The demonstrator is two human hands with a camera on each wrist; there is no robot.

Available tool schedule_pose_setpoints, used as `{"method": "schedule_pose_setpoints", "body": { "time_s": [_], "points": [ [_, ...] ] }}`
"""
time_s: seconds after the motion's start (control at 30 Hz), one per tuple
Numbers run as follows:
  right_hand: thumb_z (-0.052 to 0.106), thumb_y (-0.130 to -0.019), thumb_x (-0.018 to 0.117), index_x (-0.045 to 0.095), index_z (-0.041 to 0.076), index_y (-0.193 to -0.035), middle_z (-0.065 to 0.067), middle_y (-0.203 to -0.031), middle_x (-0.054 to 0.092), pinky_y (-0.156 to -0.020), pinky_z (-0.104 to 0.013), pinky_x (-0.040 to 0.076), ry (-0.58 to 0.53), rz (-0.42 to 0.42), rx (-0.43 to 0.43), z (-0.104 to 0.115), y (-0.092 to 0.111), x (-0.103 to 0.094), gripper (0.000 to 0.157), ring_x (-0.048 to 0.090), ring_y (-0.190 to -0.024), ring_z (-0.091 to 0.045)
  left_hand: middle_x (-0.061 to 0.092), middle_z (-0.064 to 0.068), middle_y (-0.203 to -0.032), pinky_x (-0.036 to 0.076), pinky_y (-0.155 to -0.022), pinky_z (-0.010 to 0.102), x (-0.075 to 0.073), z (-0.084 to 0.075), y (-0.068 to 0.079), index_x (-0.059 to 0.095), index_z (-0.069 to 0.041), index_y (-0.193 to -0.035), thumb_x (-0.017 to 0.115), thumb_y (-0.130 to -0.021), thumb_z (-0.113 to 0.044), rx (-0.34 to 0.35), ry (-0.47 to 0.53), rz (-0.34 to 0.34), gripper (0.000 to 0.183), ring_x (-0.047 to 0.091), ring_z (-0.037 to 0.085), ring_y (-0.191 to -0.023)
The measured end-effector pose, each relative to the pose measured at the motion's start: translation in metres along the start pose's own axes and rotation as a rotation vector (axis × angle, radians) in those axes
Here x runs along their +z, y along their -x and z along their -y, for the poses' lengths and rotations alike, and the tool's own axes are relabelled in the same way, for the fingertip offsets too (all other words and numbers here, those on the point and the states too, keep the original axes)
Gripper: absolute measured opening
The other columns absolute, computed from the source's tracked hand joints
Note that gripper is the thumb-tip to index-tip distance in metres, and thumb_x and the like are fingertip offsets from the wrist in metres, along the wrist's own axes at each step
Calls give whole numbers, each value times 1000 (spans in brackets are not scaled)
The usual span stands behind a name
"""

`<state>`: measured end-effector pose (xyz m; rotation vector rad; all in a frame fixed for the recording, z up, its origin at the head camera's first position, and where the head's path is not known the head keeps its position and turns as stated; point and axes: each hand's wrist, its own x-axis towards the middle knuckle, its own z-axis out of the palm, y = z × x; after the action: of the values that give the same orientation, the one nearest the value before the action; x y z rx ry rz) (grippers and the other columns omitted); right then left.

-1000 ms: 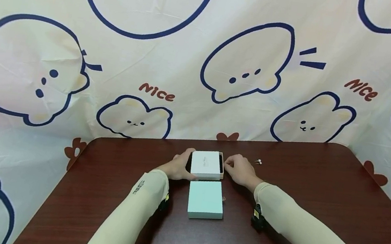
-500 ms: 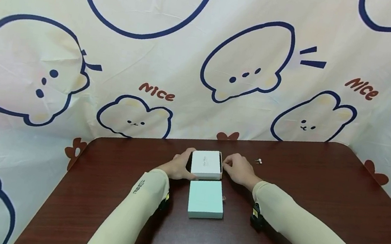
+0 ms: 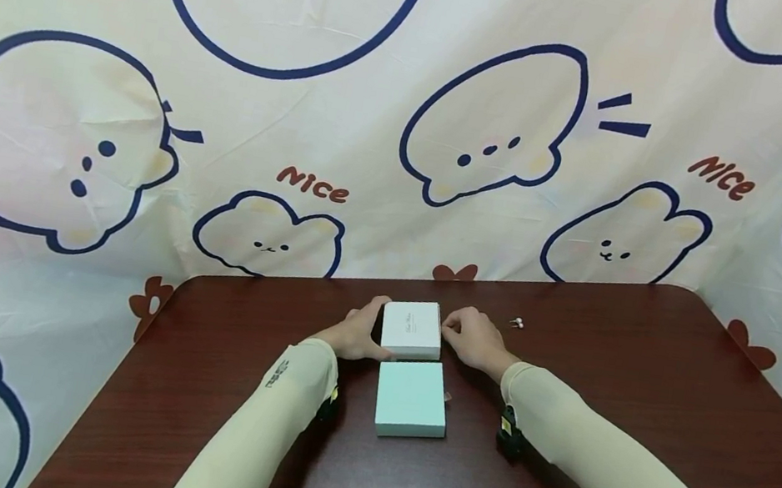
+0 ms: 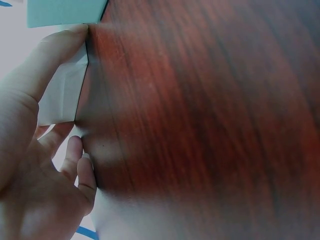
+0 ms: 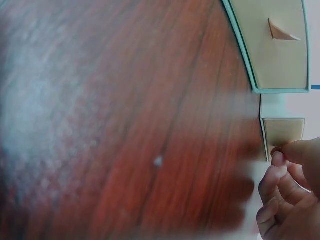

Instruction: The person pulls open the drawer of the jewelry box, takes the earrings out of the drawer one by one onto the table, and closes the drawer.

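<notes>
A white drawer box [image 3: 412, 330] with fine print on its lid lies toward the back of the table. My left hand [image 3: 353, 335] grips it from the left, thumb along the near side and fingers round the far side. At its right end, my right hand [image 3: 477, 341] pinches a small tab on the tan drawer front [image 5: 284, 131] with thumb and forefinger; the tab is mostly hidden. The drawer looks almost flush with the sleeve. Just nearer lies a mint-green drawer box [image 3: 412, 397], whose tan end carries a pull tab [image 5: 281, 32].
Small white bead-like pieces [image 3: 517, 323] lie behind and right of my right hand, too small to identify. The dark wooden table [image 3: 643, 383] meets a patterned cloth [image 3: 479, 164] at its back edge.
My right hand has moved slightly left, and the drawer has slid into the white sleeve, closing the dark gap at its right end. The left hand and the mint box stay put.
</notes>
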<state>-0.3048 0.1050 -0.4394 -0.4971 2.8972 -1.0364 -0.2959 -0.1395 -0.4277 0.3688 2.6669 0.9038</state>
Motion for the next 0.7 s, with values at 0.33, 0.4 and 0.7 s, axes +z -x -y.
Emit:
{"method": "schedule_pose_setpoints", "body": {
  "time_s": [0.33,0.4,0.7],
  "points": [
    [16,-101,60,74,11,-91,-2,-78,67,-61,-29,41,-12,8,-14,0,-1,2,18,55,-65,-15,44,15,-149,36,-110,54,2,2,-2,17,-16,-160,84,-84,-27,2,-22,-6,102,35,37,-136],
    [17,-101,60,76,11,-94,-2,-80,69,-62,-29,41,-7,11,-12,1,-1,2,18,56,-67,-14,45,14,-150,36,-110,54,2,2,-2,18,-15,-159,84,-84,-27,7,-32,-9,101,36,36,-135],
    [17,-101,60,76,12,-95,-2,-83,70,-63,-29,42,-12,9,-5,-1,-2,3,18,56,-68,-14,46,12,-149,35,-111,54,1,0,-2,21,-13,-158,85,-82,-28,24,-39,-22,101,37,35,-132]
  ]
}}
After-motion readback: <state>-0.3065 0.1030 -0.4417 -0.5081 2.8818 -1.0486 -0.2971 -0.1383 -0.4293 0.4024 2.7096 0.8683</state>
